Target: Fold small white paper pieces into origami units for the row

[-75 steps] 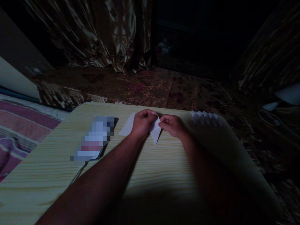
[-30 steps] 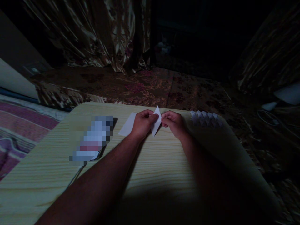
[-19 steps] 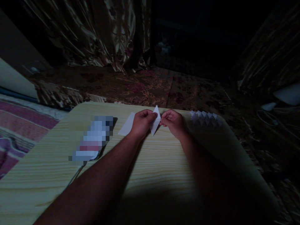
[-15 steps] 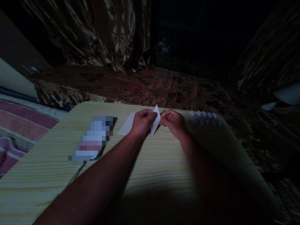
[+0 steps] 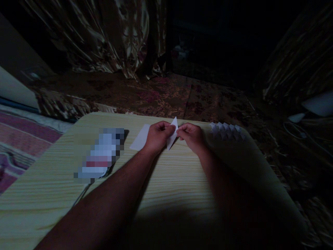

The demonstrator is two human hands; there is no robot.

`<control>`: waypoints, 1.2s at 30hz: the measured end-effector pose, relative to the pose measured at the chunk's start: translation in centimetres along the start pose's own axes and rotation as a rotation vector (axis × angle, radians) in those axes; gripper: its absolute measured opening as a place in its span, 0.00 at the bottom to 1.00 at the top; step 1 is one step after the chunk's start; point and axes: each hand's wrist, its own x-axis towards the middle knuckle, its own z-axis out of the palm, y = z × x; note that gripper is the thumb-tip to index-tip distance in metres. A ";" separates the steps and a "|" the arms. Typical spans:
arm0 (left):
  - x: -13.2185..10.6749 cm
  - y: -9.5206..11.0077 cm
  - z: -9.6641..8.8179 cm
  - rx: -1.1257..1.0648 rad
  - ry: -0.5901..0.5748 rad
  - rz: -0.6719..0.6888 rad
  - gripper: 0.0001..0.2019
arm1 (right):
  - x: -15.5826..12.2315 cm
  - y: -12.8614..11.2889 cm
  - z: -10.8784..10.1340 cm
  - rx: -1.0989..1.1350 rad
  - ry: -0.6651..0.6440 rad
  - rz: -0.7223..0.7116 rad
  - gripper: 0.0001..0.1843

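A small piece of folded white paper point(image 5: 171, 141), narrow and pointed at top and bottom, is held up between my two hands over the table. My left hand point(image 5: 157, 136) grips its left side, thumb laid across the front. At its right edge my right hand point(image 5: 191, 134) pinches the paper between thumb and curled fingers. Partly behind my left hand lies a flat white paper stack or sheet point(image 5: 139, 139); which of the two I cannot tell.
Rows of small folded white paper pieces point(image 5: 227, 131) stand at the table's far right. A blurred-out device point(image 5: 102, 152) with a cable lies left on the wooden table point(image 5: 177, 180). Patterned curtains point(image 5: 135, 38) hang behind; a striped cloth point(image 5: 23, 135) is at left.
The folded paper has narrowed, its right-hand point drawn in, and its upper tip has shifted slightly right. Both hands stay in nearly the same place.
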 end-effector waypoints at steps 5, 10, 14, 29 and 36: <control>-0.1 0.0 0.0 -0.023 -0.037 -0.035 0.15 | 0.1 0.3 0.1 -0.021 0.027 -0.004 0.07; 0.0 -0.2 -0.1 -0.006 -0.064 -0.023 0.16 | 0.1 0.4 0.1 -0.018 0.037 -0.019 0.05; 0.0 -0.3 -0.2 0.029 -0.083 0.004 0.16 | 0.1 0.4 0.0 -0.025 0.046 -0.036 0.04; 0.0 -0.1 -0.1 0.028 0.000 -0.002 0.16 | 0.0 -0.2 0.2 0.046 0.040 -0.003 0.07; 0.1 -0.1 0.0 -0.048 0.046 -0.012 0.16 | 0.0 0.0 0.3 0.063 -0.016 0.053 0.09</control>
